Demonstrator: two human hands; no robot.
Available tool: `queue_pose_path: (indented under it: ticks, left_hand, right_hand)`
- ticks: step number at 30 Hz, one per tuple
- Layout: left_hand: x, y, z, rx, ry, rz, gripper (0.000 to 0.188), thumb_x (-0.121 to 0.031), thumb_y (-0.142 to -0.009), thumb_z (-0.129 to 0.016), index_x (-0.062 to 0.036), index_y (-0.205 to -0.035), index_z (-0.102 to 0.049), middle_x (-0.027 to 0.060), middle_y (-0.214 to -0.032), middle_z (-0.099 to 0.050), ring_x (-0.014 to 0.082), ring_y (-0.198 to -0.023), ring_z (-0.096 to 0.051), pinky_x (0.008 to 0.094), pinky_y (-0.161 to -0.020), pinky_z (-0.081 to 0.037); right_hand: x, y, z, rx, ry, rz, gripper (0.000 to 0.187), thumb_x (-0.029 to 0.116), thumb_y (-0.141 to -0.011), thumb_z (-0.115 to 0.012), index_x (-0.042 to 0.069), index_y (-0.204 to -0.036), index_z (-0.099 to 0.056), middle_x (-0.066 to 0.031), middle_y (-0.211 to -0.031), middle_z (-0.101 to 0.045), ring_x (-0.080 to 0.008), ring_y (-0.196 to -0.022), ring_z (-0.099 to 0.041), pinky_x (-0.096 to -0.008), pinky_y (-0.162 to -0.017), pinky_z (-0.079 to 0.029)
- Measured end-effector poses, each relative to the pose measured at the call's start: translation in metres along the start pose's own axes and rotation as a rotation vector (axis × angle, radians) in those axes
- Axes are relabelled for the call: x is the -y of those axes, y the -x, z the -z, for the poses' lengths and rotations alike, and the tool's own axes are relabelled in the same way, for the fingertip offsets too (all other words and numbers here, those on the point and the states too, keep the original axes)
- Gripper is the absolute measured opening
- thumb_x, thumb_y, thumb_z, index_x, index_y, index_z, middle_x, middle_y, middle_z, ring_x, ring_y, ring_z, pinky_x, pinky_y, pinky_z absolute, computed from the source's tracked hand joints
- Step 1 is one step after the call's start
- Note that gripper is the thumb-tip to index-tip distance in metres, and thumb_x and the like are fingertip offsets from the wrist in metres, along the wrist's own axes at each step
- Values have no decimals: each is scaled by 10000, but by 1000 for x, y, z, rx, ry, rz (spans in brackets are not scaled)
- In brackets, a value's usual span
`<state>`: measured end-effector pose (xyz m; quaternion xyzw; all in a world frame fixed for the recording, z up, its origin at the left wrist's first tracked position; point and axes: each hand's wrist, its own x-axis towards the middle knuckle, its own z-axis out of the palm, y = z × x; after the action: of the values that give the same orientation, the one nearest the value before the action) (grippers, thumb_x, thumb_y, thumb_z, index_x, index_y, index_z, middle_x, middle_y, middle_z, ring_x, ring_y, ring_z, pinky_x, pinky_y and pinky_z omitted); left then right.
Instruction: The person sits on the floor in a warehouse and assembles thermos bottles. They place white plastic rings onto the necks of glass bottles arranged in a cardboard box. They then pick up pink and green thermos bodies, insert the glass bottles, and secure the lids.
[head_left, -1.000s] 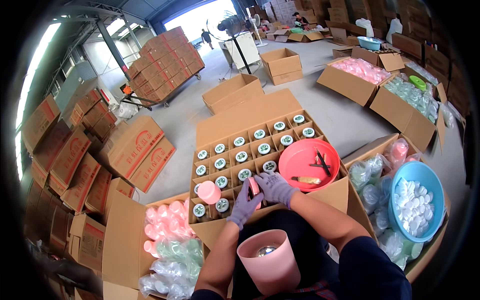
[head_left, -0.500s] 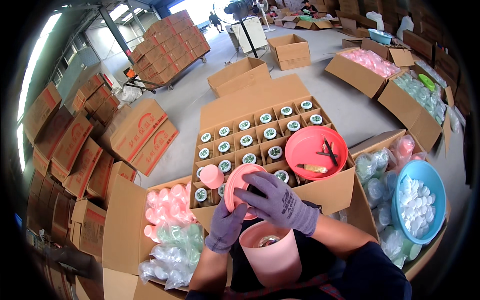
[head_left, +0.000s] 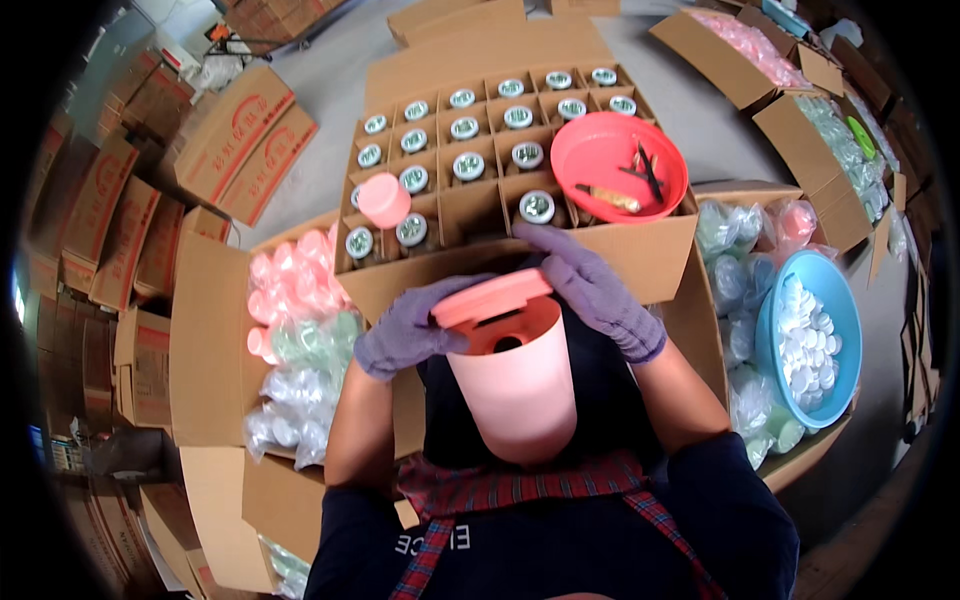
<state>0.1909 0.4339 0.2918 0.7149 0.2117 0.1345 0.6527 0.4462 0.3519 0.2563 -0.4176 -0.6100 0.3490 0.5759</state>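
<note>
Covering in progress: pink lid [head_left: 495, 298] tilted at mouth of pink canister [head_left: 512, 405], not yet seated flat.
Gripped at left edge by left hand [head_left: 412, 325]; at opposite edge, right hand [head_left: 597, 290], fingers partly extended, hold unclear. Located just near side of divided carton [head_left: 620, 258], with capped bottles [head_left: 536, 207] in many cells; red tray [head_left: 592, 150] atop right side.

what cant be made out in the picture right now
Head view: most of the inside of the pink container, hidden by the pink lid above it.
Head view: lower parts of the capped bottles, hidden by cardboard dividers.
Head view: rest of the far carton, cut off by the top edge.
</note>
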Motion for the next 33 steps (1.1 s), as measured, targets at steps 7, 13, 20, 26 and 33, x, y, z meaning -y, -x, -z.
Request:
queue_pose_path:
  ticks: [7,13,20,26,33]
  left_hand:
    - [19,10,-13,-93,-119,-440,532,-376,-909,-630,70,-1198,-620,221,-1301,-568,365,-1233,-524,467,-1074,-354]
    - [28,2,-19,-136,-48,-600,374,-260,-912,-614,57,-1100,-676,204,-1149,-661,397,-1217,-530,527,-1103,-281]
    - [26,9,-27,-357,-381,-338,356,-158,-937,-529,33,-1225,-614,217,-1309,-571,394,-1309,-447,530,-1147,-180]
    - [23,19,-47,-663,-350,-350,497,-255,-1007,-329,57,-1374,-451,205,-1469,-418,334,-1392,-365,472,-1172,-114]
    - [45,15,-24,-569,-714,-137,441,-167,-994,-311,32,-1342,-496,234,-1429,-458,347,-1376,-376,439,-1169,-150]
  right_hand:
    - [-18,16,-2,227,-317,53,303,248,-947,-592,-2,-1098,-673,-143,-1128,-671,-279,-1116,-600,-394,-1027,-427]
    - [-30,3,0,280,-405,113,428,429,-882,-650,13,-955,-722,-172,-1017,-688,-310,-1020,-627,-515,-1083,-341]
    - [18,5,6,366,62,279,509,493,-901,-606,8,-1036,-682,-193,-1147,-650,-383,-1061,-613,-521,-1005,-408]
    - [30,63,2,21,251,-124,663,588,-915,-522,-8,-1202,-565,-189,-1124,-613,-357,-991,-617,-507,-875,-478]
    - [42,27,-12,129,258,255,607,445,-937,-482,-74,-1248,-528,-255,-1231,-572,-403,-1126,-577,-544,-945,-434]
